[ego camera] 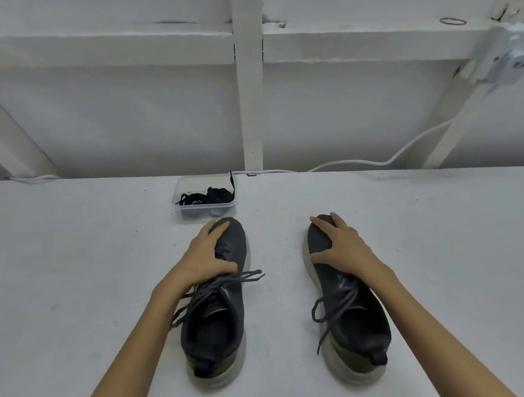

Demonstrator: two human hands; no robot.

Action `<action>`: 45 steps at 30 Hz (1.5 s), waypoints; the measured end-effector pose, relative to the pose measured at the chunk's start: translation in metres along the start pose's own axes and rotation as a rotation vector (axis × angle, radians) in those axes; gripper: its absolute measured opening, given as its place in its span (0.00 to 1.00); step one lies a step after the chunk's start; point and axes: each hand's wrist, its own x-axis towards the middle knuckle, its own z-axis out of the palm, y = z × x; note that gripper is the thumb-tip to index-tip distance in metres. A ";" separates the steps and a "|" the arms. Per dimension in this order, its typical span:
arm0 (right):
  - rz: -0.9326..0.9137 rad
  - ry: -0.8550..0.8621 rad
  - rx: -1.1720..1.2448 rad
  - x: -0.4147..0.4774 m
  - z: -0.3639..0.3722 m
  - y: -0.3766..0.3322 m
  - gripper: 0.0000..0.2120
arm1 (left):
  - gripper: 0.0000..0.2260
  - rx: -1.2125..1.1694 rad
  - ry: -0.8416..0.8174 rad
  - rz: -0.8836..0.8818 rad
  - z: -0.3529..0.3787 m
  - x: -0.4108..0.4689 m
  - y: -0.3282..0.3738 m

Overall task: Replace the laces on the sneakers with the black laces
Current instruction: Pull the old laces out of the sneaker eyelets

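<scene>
Two dark grey sneakers with white soles stand side by side on the white table, toes pointing away from me. My left hand (206, 254) grips the toe of the left sneaker (235, 244), thumb lying across the top by the laces. My right hand (344, 245) grips the toe of the right sneaker (359, 323) in the same way. Both shoes carry loose grey laces (210, 290), and the right shoe's grey laces (334, 306) hang over its inner side. Black laces (215, 194) lie bundled in a clear plastic container (205, 205) just beyond the left shoe.
A white cable (373, 163) runs along the table's back edge against a white framed wall. A white post (251, 108) rises right behind the container. Bare table surface (77, 266) stretches to the left and right of the shoes.
</scene>
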 end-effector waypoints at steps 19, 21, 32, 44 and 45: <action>-0.153 0.013 0.413 0.056 -0.016 -0.100 0.41 | 0.30 0.352 0.438 0.023 0.012 -0.073 -0.119; -0.061 -0.018 0.643 0.075 -0.005 -0.121 0.33 | 0.29 0.377 0.454 0.027 0.012 -0.069 -0.115; 0.041 0.050 0.678 0.128 0.021 -0.143 0.05 | 0.29 0.249 0.498 0.049 0.011 -0.069 -0.115; 0.231 0.264 0.570 0.102 -0.072 0.032 0.05 | 0.27 0.187 0.511 0.069 0.010 -0.066 -0.124; 0.254 0.300 0.596 0.096 -0.076 0.046 0.06 | 0.24 0.184 0.514 0.071 0.011 -0.066 -0.123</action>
